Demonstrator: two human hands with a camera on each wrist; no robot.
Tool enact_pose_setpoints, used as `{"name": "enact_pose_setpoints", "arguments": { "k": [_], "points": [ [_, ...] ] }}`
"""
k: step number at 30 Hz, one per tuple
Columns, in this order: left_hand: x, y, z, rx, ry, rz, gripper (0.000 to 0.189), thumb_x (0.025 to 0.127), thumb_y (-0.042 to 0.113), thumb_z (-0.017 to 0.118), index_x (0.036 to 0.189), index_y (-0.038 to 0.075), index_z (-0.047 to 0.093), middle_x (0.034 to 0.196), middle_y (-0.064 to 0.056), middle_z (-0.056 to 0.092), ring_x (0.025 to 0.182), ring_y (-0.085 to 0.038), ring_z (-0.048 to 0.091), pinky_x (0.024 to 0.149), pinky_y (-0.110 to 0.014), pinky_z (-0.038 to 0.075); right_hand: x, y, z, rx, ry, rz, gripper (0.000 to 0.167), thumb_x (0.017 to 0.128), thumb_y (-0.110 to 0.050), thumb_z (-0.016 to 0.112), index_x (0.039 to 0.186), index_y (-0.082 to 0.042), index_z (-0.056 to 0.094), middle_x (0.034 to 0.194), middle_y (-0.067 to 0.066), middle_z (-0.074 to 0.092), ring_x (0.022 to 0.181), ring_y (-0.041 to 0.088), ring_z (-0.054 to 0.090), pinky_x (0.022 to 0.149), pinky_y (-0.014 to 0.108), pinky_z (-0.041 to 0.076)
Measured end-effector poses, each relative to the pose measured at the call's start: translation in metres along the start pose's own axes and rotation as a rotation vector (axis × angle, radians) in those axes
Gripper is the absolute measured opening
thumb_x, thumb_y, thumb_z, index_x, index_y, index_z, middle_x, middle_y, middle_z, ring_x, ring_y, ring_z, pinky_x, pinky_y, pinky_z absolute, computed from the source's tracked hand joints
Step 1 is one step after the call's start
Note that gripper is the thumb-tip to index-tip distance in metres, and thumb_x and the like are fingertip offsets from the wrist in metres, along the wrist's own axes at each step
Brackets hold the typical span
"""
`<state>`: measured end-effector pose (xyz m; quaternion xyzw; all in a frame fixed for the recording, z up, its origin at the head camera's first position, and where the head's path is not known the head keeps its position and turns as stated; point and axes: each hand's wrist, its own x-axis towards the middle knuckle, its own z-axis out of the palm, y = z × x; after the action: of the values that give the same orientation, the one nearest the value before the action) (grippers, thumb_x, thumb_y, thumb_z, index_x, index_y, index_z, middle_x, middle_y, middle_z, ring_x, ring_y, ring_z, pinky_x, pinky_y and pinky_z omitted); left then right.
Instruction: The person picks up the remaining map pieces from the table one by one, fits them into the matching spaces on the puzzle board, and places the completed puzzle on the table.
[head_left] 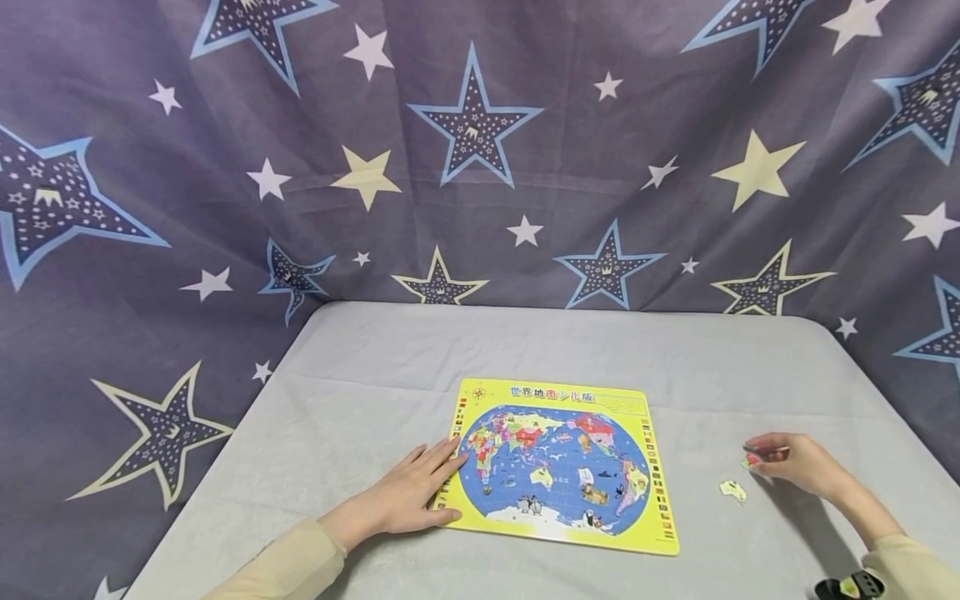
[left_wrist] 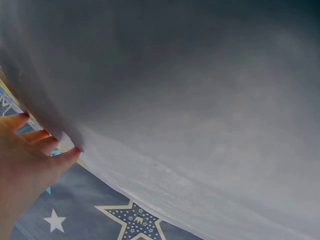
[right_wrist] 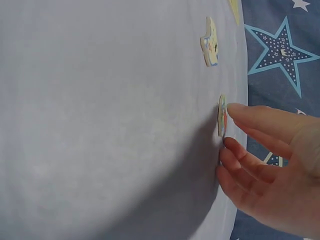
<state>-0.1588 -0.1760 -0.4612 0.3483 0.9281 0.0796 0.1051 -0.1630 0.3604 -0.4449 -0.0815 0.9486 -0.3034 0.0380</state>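
A yellow-bordered world map puzzle board (head_left: 562,533) lies flat on the grey-covered table. My left hand (head_left: 408,492) rests on its left edge, fingers spread and straight; the left wrist view shows the same hand (left_wrist: 30,162) from low down, with little of the board. To the right of the board, my right hand (head_left: 802,467) pinches a small red and green puzzle piece (right_wrist: 222,117) between thumb and index finger, close to the cloth. A pale yellow puzzle piece (head_left: 732,491) lies nearby, between that hand and the board.
The table's grey cover (head_left: 390,350) runs back to a dark curtain (head_left: 517,200) printed with stars, which also hangs along both sides. A black device (head_left: 851,586) is strapped at the right wrist, above the cream sleeve.
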Motion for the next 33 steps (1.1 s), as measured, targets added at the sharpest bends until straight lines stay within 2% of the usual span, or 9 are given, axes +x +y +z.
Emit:
{"name": "enact_pose_setpoints", "arguments": {
  "k": [5,10,19,27,33],
  "points": [
    [0.001,0.001,-0.002,0.004,-0.006,-0.004,0.078,0.083,0.063,0.036,0.141,0.013,0.023,0.148,-0.008,0.012,0.135,-0.022,0.011,0.106,-0.046,0.016,-0.001,0.006,0.001,0.001,-0.017,-0.017,0.034,0.069,-0.006,0.071,0.094,0.014,0.060,0.077,0.007,0.061,0.061,-0.003,0.041,0.053,0.020,0.040],
    [0.002,0.001,-0.003,0.006,-0.007,0.002,0.077,0.084,0.062,0.036,0.141,0.013,0.023,0.148,-0.008,0.011,0.134,-0.022,0.011,0.106,-0.046,0.015,-0.002,0.013,0.000,0.057,-0.035,-0.039,0.033,0.070,-0.004,0.070,0.093,0.016,0.059,0.070,-0.005,0.054,0.060,-0.004,0.040,0.051,0.019,0.039],
    [0.002,0.000,-0.003,0.022,0.004,0.016,0.077,0.084,0.062,0.036,0.141,0.012,0.024,0.148,-0.008,0.011,0.135,-0.022,0.011,0.106,-0.046,0.016,0.001,0.015,0.000,0.059,-0.072,0.030,0.028,0.071,-0.005,0.070,0.092,0.010,0.060,0.076,0.000,0.053,0.063,-0.002,0.039,0.055,0.020,0.038],
    [0.001,0.000,-0.002,0.012,0.006,0.021,0.077,0.084,0.061,0.037,0.141,0.012,0.024,0.148,-0.008,0.011,0.134,-0.023,0.011,0.105,-0.047,0.016,0.001,0.014,0.001,0.080,-0.086,0.033,0.027,0.071,-0.005,0.069,0.091,0.010,0.059,0.076,0.000,0.052,0.063,-0.001,0.039,0.055,0.020,0.037],
    [0.000,0.000,-0.001,0.019,0.010,0.018,0.077,0.084,0.061,0.036,0.141,0.012,0.024,0.148,-0.009,0.011,0.134,-0.023,0.011,0.105,-0.047,0.016,0.002,0.013,0.004,0.122,-0.072,-0.015,0.025,0.070,-0.001,0.068,0.090,0.010,0.057,0.075,-0.002,0.050,0.063,-0.001,0.039,0.054,0.020,0.037]
  ]
}}
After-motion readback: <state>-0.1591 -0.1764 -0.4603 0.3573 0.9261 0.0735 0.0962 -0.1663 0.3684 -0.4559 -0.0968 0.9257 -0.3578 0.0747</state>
